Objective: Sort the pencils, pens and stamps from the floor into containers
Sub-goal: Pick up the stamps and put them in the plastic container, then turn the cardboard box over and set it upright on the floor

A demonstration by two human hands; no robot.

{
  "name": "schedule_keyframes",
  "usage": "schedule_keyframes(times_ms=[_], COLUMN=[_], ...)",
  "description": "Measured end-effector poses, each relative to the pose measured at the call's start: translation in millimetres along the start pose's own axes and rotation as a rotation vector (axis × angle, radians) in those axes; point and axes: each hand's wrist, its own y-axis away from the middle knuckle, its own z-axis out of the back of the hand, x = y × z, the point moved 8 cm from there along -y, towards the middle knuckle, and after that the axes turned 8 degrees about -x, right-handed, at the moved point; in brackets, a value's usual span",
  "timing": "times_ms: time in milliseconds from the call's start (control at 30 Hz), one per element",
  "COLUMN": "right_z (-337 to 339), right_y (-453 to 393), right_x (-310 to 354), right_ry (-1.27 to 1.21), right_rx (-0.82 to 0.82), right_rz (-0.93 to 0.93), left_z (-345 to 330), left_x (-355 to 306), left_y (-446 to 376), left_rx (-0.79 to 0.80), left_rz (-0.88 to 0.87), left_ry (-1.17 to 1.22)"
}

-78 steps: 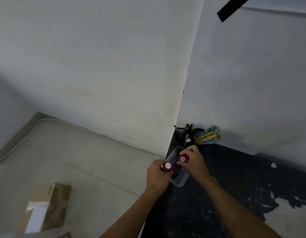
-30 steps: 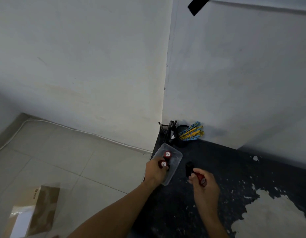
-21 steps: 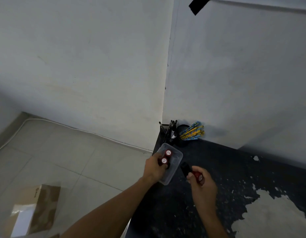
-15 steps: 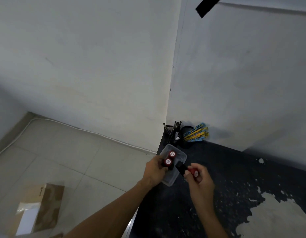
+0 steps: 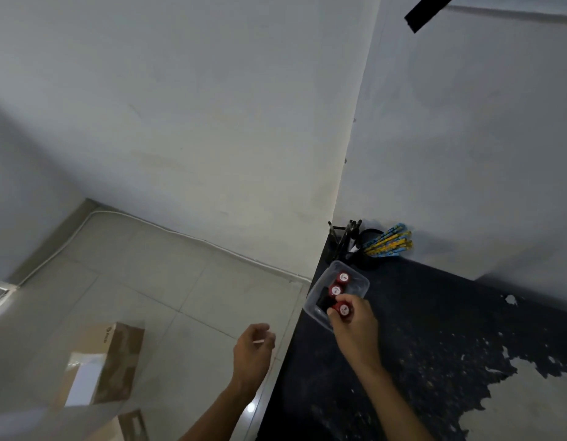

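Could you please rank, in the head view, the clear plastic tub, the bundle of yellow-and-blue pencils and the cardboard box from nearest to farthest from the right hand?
1. Clear plastic tub, directly under the right hand.
2. Bundle of yellow-and-blue pencils, beyond it by the wall.
3. Cardboard box, far left on the floor.

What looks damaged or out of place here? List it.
The black surface is badly worn: its coating has flaked off in a large pale patch at the right, with small chips nearby. The clear container sits askew at the surface's left edge. The yellow and blue pencils lean steeply sideways in their black cup.
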Motion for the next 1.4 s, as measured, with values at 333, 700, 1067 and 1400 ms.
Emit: schedule_keyframes(times_ms=[333, 700, 1067, 1400], right_z=[-30, -22, -61, -161], right_y=[-6, 11, 83, 174], right_x=[-13, -23, 46, 104], right_ry=[0.108, 0.099, -0.037, -0.051], right_rx=[0.065, 0.056, 0.098, 0.242], right_rz=[-0.072, -0.134, 0.001, 0.162], left_z=[0, 51, 149, 272], left_x=[-8, 16, 30, 74], left_y=[34, 61, 74, 64], left_rx=[0.13, 0.042, -0.097, -0.172], left_rz=[-0.014, 0.051, 0.018, -0.002], left_ry=[0.059, 0.129, 0.127, 0.144])
